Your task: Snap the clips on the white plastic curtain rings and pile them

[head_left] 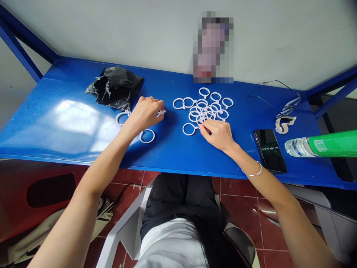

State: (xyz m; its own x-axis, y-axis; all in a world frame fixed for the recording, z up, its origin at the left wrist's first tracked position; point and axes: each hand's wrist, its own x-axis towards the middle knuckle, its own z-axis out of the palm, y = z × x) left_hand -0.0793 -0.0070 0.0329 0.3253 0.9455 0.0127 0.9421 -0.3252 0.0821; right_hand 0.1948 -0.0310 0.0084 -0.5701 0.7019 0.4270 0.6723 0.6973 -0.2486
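Note:
My left hand (149, 112) is above the table, left of the pile, its fingers closed on a white plastic curtain ring (161, 112); most of that ring is hidden. Two more white rings lie near my left wrist, one partly behind it (121, 118) and another (147, 136) closer to the front edge. A pile of white rings (205, 110), each with a small eyelet, overlaps in the middle. My right hand (219, 134) rests at its front with fingers pinched together beside the eyelet of one ring (189, 129); the fingertips partly cover the contact.
A torn black plastic bag (119, 87) sits at the back left of the blue table (167, 156). On the right lie a phone (270, 150), a white-strapped watch (285, 124), eyeglasses (288, 106) and a bottle with a green label (331, 144). A blurred-out object (212, 50) leans against the wall.

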